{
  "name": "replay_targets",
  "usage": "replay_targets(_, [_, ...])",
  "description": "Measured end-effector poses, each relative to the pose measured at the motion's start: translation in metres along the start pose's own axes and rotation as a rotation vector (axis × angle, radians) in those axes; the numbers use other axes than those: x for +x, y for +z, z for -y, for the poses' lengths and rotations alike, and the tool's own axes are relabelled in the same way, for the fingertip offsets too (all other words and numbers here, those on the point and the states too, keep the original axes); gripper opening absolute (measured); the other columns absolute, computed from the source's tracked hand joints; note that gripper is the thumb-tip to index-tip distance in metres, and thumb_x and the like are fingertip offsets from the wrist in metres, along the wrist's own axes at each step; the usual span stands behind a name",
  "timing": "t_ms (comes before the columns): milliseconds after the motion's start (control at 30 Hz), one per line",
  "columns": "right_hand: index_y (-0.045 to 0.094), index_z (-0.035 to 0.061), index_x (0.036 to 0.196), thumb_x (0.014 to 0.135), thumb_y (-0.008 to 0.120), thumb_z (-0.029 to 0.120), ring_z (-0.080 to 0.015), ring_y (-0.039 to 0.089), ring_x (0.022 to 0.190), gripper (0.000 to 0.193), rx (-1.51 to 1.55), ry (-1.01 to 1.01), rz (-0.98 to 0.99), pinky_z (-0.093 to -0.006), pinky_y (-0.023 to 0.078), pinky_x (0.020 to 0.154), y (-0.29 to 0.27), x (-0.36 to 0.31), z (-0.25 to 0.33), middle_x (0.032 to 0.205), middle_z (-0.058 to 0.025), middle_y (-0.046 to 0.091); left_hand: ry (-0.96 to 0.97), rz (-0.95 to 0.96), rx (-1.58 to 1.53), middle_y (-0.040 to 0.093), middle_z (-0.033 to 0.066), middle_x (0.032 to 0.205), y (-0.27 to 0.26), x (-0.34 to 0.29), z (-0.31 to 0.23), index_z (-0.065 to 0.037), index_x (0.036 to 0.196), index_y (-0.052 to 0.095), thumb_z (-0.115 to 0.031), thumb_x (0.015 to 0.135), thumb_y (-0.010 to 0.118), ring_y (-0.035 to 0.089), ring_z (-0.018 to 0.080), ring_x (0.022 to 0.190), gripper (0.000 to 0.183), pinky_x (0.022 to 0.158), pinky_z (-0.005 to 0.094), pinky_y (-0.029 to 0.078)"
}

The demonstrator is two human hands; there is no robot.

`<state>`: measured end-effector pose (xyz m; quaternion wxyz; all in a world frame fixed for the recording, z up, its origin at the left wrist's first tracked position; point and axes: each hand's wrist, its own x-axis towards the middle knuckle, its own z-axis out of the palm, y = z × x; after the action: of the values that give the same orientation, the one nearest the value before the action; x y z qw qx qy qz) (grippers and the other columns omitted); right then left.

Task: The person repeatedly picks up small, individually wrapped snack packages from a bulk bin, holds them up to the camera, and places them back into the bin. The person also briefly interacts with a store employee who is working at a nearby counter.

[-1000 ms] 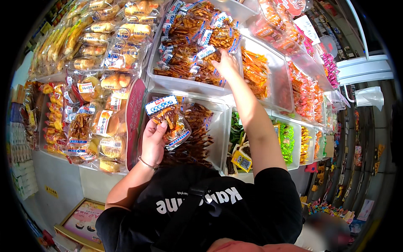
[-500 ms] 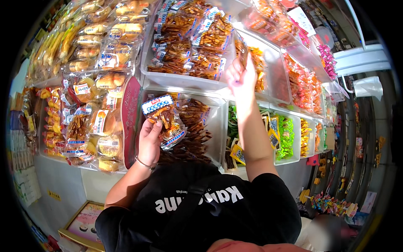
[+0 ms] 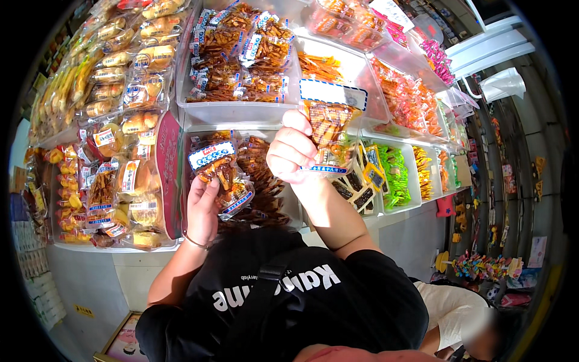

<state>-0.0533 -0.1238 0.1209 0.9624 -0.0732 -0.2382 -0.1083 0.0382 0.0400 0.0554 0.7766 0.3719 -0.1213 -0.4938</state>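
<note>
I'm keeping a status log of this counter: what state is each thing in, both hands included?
Left hand: closed on left packet
Left packet: held at a slant
Right hand: closed on right packet's edge
Right packet: held, contents showing through
Upper bin: open-topped, brown packets inside
Lower bin: open-topped, brown packets inside
Orange-strip bin: open-topped, partly filled
Green packets: heaped in a bin
Packaged buns: wrapped, stacked
Bracelet: worn on left wrist

1. A plain black, short-sleeved T-shirt (image 3: 374, 301) was worn.
2. Bold white lettering (image 3: 321, 277) was printed across its chest; smaller print was noted alongside.
3. A black strap (image 3: 256, 304) was worn over it.
4. The left wrist was ringed by a thin, metallic-looking bracelet (image 3: 196, 243).
</note>
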Motion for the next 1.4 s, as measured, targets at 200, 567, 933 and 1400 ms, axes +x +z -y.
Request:
replay_targets(200, [0.036, 0.0134, 0.068, 0.092, 0.026, 0.025, -0.0056, 0.037, 0.031, 0.029, -0.026, 0.014, 0.007, -0.0201, 0.026, 0.037, 0.015, -0.005, -0.007, 0.04, 0.0034, 0.039, 0.036, 0.017, 0.035, 0.053, 0.0077, 0.108, 0.002, -0.008, 0.0, -0.003, 0.112, 0.044, -0.015, 0.086, 0.048, 0.052, 0.0154, 0.097, 0.028, 0.084, 0.0298, 0.042])
replay_targets(567, [0.047, -0.0012, 0.072, 0.084, 0.052, 0.019, -0.0278, 0.048, 0.067, 0.024, -2.273, -0.189, -0.55, -0.0336, 0.04, 0.061, -0.032, -0.021, -0.048, 0.073, -0.0125, 0.048, 0.098, -0.005, 0.026, 0.043, 0.0067, 0.116, 0.006, -0.01, 0.008, -0.005, 0.122, 0.032, -0.02, 0.089, 0.045, 0.042, 0.0148, 0.106, 0.039, 0.089, 0.03, 0.036])
replay_targets(933, [0.049, 0.0053, 0.101, 0.075, 0.061, 0.025, -0.0256, 0.06, 0.076, 0.034, -2.141, 0.556, -0.537, -0.034, 0.046, 0.066, -0.092, -0.058, -0.056, 0.083, -0.0143, 0.06, -0.205, -0.199, 0.258, 0.037, 0.0091, 0.125, -0.057, -0.036, 0.042, -0.004, 0.129, 0.024, -0.026, 0.087, 0.045, 0.034, 0.018, 0.116, 0.052, 0.096, 0.0346, 0.025])
replay_targets(1400, [0.043, 0.0067, 0.116, 0.062, 0.069, 0.022, -0.0266, 0.044, 0.099, 0.062, -2.756, 0.451, -0.038, -0.038, 0.036, 0.084, -0.139, -0.05, -0.091, 0.106, -0.0101, 0.046, -0.417, -0.338, -0.013, 0.032, 0.0088, 0.127, -0.111, -0.013, 0.061, -0.008, 0.134, 0.01, -0.012, 0.081, 0.047, 0.033, 0.025, 0.115, 0.065, 0.095, 0.0393, 0.025])
